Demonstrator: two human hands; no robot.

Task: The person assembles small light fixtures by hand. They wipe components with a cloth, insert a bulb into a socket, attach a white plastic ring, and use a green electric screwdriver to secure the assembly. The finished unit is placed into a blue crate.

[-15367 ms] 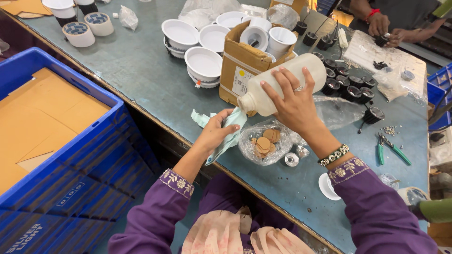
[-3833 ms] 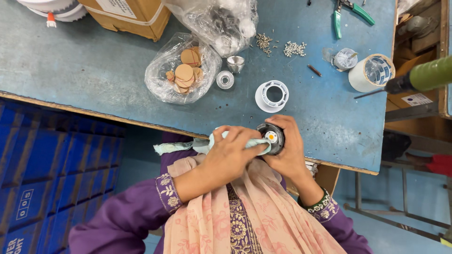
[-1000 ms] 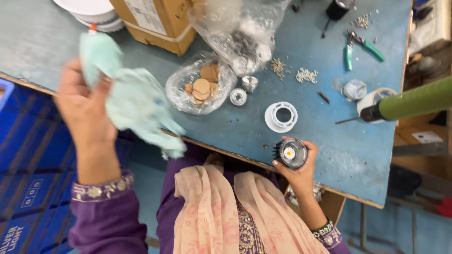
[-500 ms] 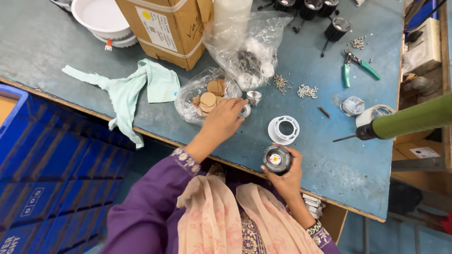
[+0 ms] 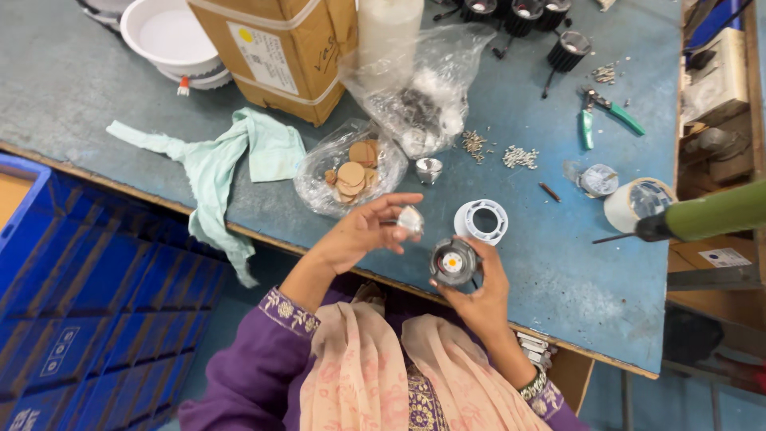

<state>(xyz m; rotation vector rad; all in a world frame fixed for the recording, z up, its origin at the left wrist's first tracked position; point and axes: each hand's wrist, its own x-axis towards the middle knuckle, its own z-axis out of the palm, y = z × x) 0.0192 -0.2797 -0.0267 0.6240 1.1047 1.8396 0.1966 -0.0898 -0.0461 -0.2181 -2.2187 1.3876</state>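
Note:
My right hand point(image 5: 479, 295) grips a round black lamp body point(image 5: 453, 263) with a small yellow chip at its centre, held over the near table edge. My left hand point(image 5: 359, 233) holds a small shiny reflector cone point(image 5: 410, 219) between its fingertips, just left of the lamp body. A second reflector cone point(image 5: 429, 169) stands on the blue table point(image 5: 574, 263). A white plastic ring point(image 5: 481, 221) lies right beside my hands. An open clear bag of brown round discs point(image 5: 349, 173) sits just beyond my left hand.
A pale green cloth point(image 5: 231, 164) drapes over the table edge at left. Behind stand a cardboard box point(image 5: 275, 48), white bowls point(image 5: 167, 36), a clear bag of parts point(image 5: 419, 104), black lamp housings point(image 5: 566, 49), green pliers point(image 5: 602, 116), loose screws point(image 5: 519, 156), tape roll point(image 5: 638, 203), a green-handled screwdriver point(image 5: 702, 217). Blue crates point(image 5: 88, 303) below left.
My left hand let the green cloth drop on the table, reached to the parts by the disc bag and now holds a reflector cone next to the lamp body.

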